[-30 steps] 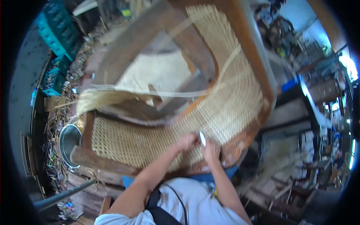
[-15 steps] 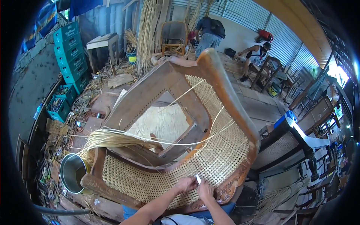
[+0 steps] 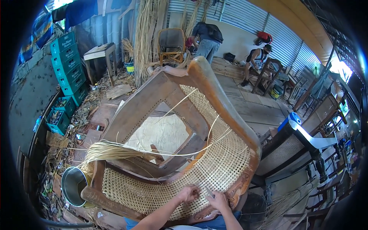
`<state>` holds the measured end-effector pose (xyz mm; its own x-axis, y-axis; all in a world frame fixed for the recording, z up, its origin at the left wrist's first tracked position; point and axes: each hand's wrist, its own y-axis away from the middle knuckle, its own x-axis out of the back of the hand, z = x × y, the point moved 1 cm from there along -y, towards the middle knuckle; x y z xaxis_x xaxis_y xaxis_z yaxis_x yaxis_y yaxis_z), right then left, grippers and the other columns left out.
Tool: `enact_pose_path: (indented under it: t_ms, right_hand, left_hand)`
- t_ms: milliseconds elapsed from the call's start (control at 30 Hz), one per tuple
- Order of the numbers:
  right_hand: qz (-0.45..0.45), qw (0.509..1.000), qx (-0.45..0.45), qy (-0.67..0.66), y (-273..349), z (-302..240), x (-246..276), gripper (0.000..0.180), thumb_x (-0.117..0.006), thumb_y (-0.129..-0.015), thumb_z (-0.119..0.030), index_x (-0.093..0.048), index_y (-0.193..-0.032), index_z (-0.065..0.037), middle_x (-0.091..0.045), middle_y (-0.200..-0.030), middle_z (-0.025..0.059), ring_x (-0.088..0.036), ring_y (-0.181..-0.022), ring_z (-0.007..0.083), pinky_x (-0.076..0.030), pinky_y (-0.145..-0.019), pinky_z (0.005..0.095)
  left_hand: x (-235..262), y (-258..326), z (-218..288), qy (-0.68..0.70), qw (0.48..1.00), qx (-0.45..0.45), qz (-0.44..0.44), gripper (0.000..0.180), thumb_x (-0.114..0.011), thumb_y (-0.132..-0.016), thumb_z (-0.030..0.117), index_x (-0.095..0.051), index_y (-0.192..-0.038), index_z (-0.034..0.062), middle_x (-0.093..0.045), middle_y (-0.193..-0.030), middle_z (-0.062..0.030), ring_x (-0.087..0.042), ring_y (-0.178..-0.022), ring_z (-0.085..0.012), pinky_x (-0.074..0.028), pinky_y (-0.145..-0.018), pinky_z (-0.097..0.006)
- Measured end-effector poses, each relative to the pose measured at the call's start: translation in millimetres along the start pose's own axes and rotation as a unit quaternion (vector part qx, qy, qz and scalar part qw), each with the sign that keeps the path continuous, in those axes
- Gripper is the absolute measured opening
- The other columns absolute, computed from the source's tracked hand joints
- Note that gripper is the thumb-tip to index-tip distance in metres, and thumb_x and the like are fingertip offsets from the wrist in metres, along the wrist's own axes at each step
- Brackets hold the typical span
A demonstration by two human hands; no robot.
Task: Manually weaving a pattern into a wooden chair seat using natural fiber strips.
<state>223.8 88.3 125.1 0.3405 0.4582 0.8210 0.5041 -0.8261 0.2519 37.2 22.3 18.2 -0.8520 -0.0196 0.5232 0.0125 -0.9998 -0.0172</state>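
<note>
My left hand (image 3: 188,193) is pinching a cane strand against the woven cane panel (image 3: 214,172), low in the frame's centre. My right hand (image 3: 217,200) is curling its fingers around a small pale tool (image 3: 209,191) just beside it. The wooden chair frame (image 3: 214,92) is filling the middle; a metal bucket (image 3: 73,186) is sitting lower left.

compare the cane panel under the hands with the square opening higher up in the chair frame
The woven cane panel is filled with pale open mesh; the square opening is bare, showing the ground through it. The left hand and right hand rest on the panel; only loose strands cross the opening. Both sit in the same brown wooden chair frame.
</note>
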Motion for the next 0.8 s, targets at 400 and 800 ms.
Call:
enact_pose_path:
  t_ms: [400,800]
  right_hand:
    - [-0.106,0.990,0.089,-0.007,-39,-8,-42,0.033,-0.065,-0.085,-0.034,-0.059,-0.096,-0.004,-0.063,-0.080,0.0208,-0.063,-0.080,0.0398,-0.048,-0.075,0.0475]
    - [-0.048,0.991,0.030,0.123,-14,16,30,0.031,-0.069,-0.081,-0.032,-0.065,-0.094,-0.004,-0.067,-0.083,0.0201,-0.065,-0.079,0.0354,-0.050,-0.072,0.0438]
  left_hand:
    - [-12,1,-19,0.076,0.997,0.029,0.010,0.021,-0.065,-0.082,0.022,-0.064,-0.093,0.0045,-0.067,-0.084,-0.0165,-0.065,-0.077,-0.0326,-0.052,-0.072,-0.041]
    - [-9,5,-22,0.044,0.998,-0.036,0.034,0.012,-0.064,-0.079,0.016,-0.069,-0.086,0.0076,-0.068,-0.087,-0.0162,-0.067,-0.081,-0.0323,-0.054,-0.073,-0.039]
